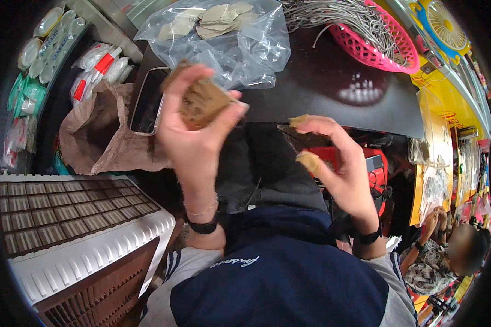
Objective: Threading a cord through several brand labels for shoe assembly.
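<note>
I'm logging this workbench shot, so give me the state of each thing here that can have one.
Left hand: raised, gripping a brown card stack.
Right hand: raised, pinching a small tan piece; a second piece at its fingertip.
Clear bag: on the table, holding tan cards; whether it is open cannot be told.
Pink basket: filled with metal wire hooks.
Brown paper bag: open, crumpled.
Phone: screen dark, lying flat.

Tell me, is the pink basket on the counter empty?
No, the pink basket at the far right of the dark counter holds a heap of bent grey metal wire pieces.
</note>
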